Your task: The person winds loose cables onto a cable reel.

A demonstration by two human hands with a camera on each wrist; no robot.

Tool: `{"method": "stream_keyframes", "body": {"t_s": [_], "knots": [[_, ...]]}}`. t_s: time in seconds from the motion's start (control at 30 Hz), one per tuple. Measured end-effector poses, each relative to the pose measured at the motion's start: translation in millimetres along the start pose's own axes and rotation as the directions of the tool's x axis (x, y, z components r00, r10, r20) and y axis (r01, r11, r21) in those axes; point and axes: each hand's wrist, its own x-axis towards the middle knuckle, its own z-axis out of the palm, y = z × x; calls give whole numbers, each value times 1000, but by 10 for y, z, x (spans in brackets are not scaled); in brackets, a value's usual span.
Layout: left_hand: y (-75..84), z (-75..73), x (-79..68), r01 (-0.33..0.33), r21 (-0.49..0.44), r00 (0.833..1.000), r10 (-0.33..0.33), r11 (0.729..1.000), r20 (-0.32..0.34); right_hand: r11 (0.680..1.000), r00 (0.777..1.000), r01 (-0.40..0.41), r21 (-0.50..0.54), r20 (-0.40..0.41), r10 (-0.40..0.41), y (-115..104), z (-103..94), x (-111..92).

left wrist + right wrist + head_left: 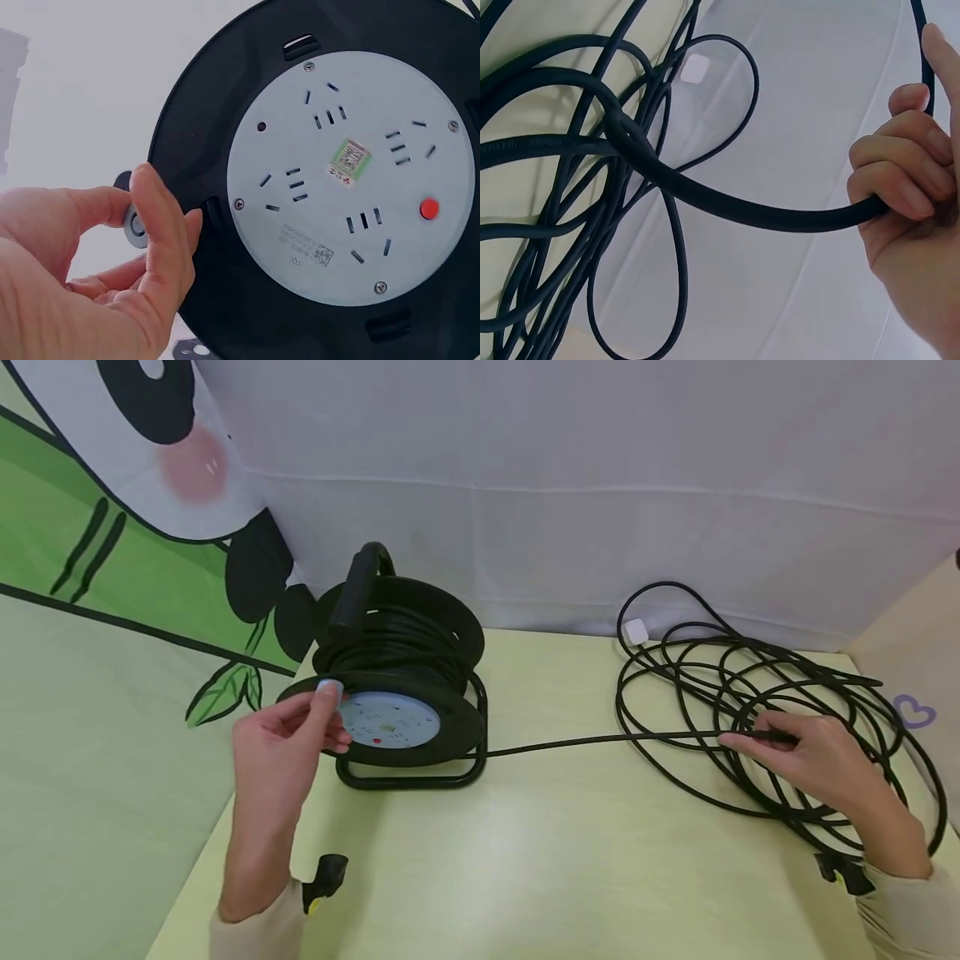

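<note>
A black cable reel [459, 722] stands on the left part of the table, with cable [405, 647] wound on its drum. Its pale round socket plate [352, 247] has several outlets and a red button [429, 208]. At the reel's left rim, my left hand [281, 739] pinches a small grey winding knob [136, 227], partly hidden by the fingers. A straight stretch of black cable [562, 744] runs from the reel to my right hand [821, 760], whose fingers curl round it. Beyond that grip, the cable [757, 217] bends down into loose tangled loops.
Loose cable loops [693, 793] lie over the table's right side, a white plug [636, 632] among them. The reel's handle [356, 589] rises at its back left, and its tube stand [408, 782] rests on the table [525, 860]. A pale cloth wall [562, 543] closes off the back.
</note>
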Motion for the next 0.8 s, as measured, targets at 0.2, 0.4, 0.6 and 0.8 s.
{"method": "stream_keyframes", "body": {"t_s": [0.2,0.4,0.6,0.8], "knots": [[24,122,-67,-140,159,990,133,977,53,1000,999,-14,26,49,13,-34,52,-1],[32,230,-150,-186,233,982,178,955,56,998,998,23,51,51,-26,-59,107,57],[22,354,-211,-249,275,968,237,929,76,999,998,16,48,55,-19,-50,117,74],[3,416,-225,-288,284,957,270,915,102,999,997,-9,46,76,5,-79,146,91]]}}
